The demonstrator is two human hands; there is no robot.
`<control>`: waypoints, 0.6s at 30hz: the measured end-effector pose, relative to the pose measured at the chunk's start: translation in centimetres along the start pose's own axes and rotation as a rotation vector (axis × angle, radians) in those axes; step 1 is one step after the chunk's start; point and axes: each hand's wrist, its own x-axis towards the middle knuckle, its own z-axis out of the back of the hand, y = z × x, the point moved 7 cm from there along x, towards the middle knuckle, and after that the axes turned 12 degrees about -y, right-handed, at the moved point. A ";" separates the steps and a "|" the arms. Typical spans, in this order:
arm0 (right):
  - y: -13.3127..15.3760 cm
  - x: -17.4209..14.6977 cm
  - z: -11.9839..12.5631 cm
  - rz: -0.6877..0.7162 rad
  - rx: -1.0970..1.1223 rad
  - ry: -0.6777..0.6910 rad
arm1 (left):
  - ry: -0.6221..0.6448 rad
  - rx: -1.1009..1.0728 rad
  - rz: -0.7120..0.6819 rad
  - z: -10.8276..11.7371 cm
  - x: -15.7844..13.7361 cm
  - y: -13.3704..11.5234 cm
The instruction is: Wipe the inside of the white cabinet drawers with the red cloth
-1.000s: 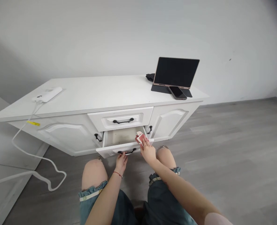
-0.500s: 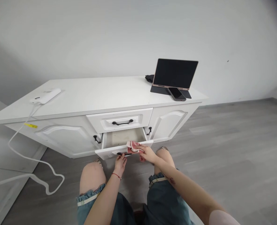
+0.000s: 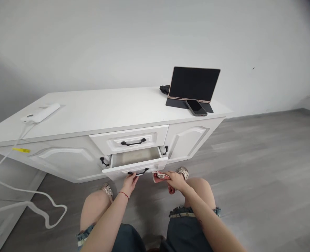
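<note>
The lower drawer (image 3: 135, 156) of a white cabinet stands pulled partway out, with its bare light bottom showing. My left hand (image 3: 130, 181) has its fingers closed on the left part of the drawer's black handle (image 3: 141, 172). In my right hand (image 3: 176, 180) is a folded pink and white cloth (image 3: 159, 177), held in front of the right end of the drawer front; whether it touches the front I cannot tell. Some of the cloth hangs below the hand. Above, the upper drawer (image 3: 131, 140) is closed.
On the cabinet top (image 3: 105, 105) stand a dark-screened tablet (image 3: 194, 84), a phone (image 3: 196, 107) and a dark folded item (image 3: 164, 89). A white power strip (image 3: 42, 113) lies at the left, its white cable (image 3: 26, 190) looping down. My knees flank the drawer.
My right hand has moved the cloth from the drawer's top edge down and right, off the rim. The drawer appears pushed in a little, with my left hand still at its handle.
</note>
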 end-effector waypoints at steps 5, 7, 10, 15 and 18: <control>0.6 0.2 -0.9 0.022 -0.014 0.083 | -0.054 0.061 0.010 -1.9 0.9 -1.3; 1.7 0.1 -1.9 0.076 0.023 0.148 | -0.058 0.070 0.007 -2.7 1.3 -1.9; 2.8 0.2 -2.8 0.121 0.071 0.191 | -0.054 0.071 -0.005 -3.9 2.0 -2.6; 3.5 1.1 -2.7 0.088 0.175 0.137 | -0.048 0.048 -0.038 -5.8 3.2 -3.3; 4.1 1.6 -2.4 0.079 0.304 0.089 | -0.052 0.029 -0.060 -6.6 3.6 -3.6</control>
